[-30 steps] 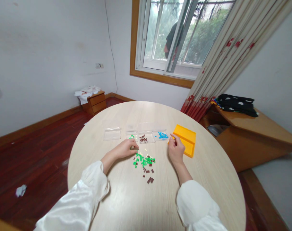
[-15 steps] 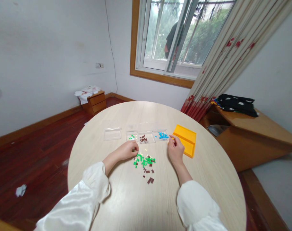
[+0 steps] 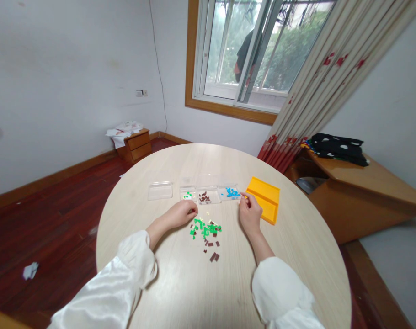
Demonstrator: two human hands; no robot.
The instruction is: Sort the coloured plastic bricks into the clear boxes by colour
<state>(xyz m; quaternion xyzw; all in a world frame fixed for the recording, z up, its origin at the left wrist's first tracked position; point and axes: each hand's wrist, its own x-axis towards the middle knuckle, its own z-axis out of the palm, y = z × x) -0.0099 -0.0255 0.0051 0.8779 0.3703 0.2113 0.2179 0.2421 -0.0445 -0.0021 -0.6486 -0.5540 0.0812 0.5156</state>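
Note:
My left hand [image 3: 181, 214] rests on the table just left of a loose pile of small green pieces [image 3: 205, 230]. Its fingers are curled together, and anything in them is hidden. Brown flat pieces [image 3: 214, 257] lie at the near side of the pile, with a few pale bits among the green. My right hand [image 3: 251, 212] is closed in a pinch by the blue pieces [image 3: 232, 193] in a clear box [image 3: 224, 197]; what it pinches is too small to make out. A clear box [image 3: 215, 197] with brown pieces and another clear box [image 3: 181, 196] with green ones stand beyond the pile.
Farther left stands a clear box [image 3: 160, 192] with nothing visible inside. An open yellow case [image 3: 264, 194] lies beside my right hand. The round table [image 3: 180, 292] has a curved edge. Beyond it are a window, a curtain [image 3: 304, 91] and a tilted wooden cabinet [image 3: 359, 196].
Both hands stay almost where they were; the left fingers look slightly more curled in. The pieces and boxes show no visible movement.

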